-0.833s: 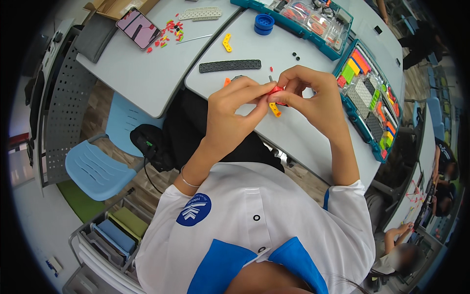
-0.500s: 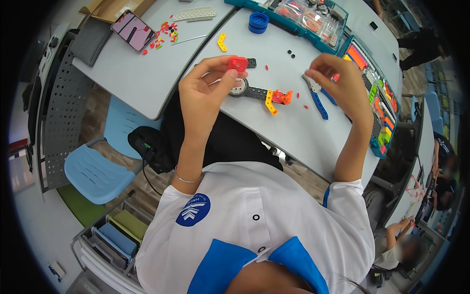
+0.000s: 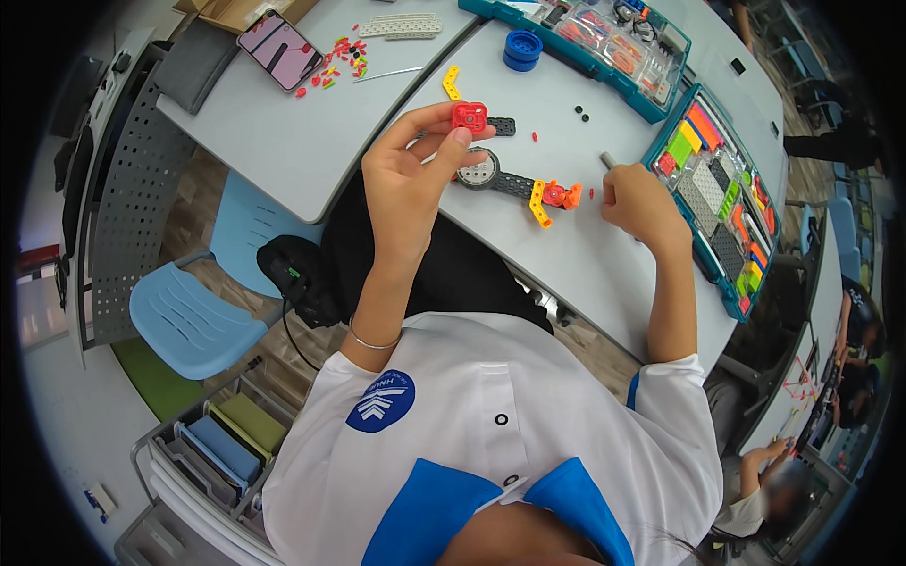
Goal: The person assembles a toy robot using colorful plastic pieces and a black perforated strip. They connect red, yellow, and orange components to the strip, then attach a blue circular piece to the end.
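My left hand (image 3: 408, 184) pinches a red square plastic piece (image 3: 469, 117) between thumb and fingers, its hollow face showing. My right hand (image 3: 645, 206) is closed around pliers; only their grey jaws (image 3: 609, 160) stick out, the blue handles being hidden by the hand. Between my hands lies an assembly: a grey round part (image 3: 478, 168), a dark perforated beam (image 3: 514, 185), a yellow angled beam (image 3: 541, 205) and a red-orange connector piece (image 3: 557, 194). Another dark beam (image 3: 502, 126) shows just behind my left fingertips.
Blue wheels (image 3: 522, 51) and a yellow angled beam (image 3: 452, 83) lie farther back. Open teal cases (image 3: 710, 283) of parts line the right and far sides. On the left table are a phone (image 3: 280, 51), loose small pegs (image 3: 342, 58) and light-coloured beams (image 3: 401, 26).
My right hand has come down onto the pliers and closed around them. In my left hand the red piece is turned slightly. The whole view has shifted a little.
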The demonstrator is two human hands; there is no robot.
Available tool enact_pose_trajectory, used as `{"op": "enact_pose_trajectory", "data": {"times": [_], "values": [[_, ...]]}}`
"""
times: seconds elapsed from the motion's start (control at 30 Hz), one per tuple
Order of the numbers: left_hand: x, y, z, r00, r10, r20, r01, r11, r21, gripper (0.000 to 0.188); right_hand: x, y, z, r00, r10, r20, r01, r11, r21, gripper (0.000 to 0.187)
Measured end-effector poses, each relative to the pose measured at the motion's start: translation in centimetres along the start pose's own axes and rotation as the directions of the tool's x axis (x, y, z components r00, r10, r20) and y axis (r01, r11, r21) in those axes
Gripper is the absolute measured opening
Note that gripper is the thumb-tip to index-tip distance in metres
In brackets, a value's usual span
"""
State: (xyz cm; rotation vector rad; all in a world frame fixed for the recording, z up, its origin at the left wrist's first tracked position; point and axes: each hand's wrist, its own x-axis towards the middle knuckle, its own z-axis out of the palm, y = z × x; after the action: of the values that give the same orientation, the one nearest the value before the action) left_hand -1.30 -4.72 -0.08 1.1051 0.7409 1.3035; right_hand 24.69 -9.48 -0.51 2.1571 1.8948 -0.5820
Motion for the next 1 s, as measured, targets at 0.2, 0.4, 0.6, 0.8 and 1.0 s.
{"op": "enact_pose_trajectory", "data": {"times": [0.2,0.4,0.6,0.8,1.0], "values": [[-1.1,-0.5,1.6,0.996,-0.035,0.077,0.041,0.997,-0.071,0.025,-3.1,-3.4,-4.6,0.864,-0.342,-0.37,0.49,0.741,0.459,0.013],[-2.0,-1.4,3.2,0.984,0.159,0.079,-0.165,0.983,0.077,0.026,-3.3,-5.7,-3.6,0.843,-0.419,-0.337,0.496,0.368,0.786,0.013],[-2.2,-1.7,3.5,0.953,0.296,0.065,-0.303,0.935,0.183,0.026,-2.7,-5.4,-3.2,0.854,-0.408,-0.323,0.446,0.256,0.857,0.016],[-2.1,-1.9,3.5,0.923,0.369,0.107,-0.384,0.889,0.249,0.029,-2.9,-5.4,-3.7,0.88,-0.408,-0.243,0.373,0.276,0.886,0.018],[-2.1,-1.7,3.4,0.923,0.365,0.125,-0.385,0.884,0.263,0.028,-2.7,-5.1,-4.3,0.896,-0.435,-0.091,0.204,0.219,0.954,0.022]]}}
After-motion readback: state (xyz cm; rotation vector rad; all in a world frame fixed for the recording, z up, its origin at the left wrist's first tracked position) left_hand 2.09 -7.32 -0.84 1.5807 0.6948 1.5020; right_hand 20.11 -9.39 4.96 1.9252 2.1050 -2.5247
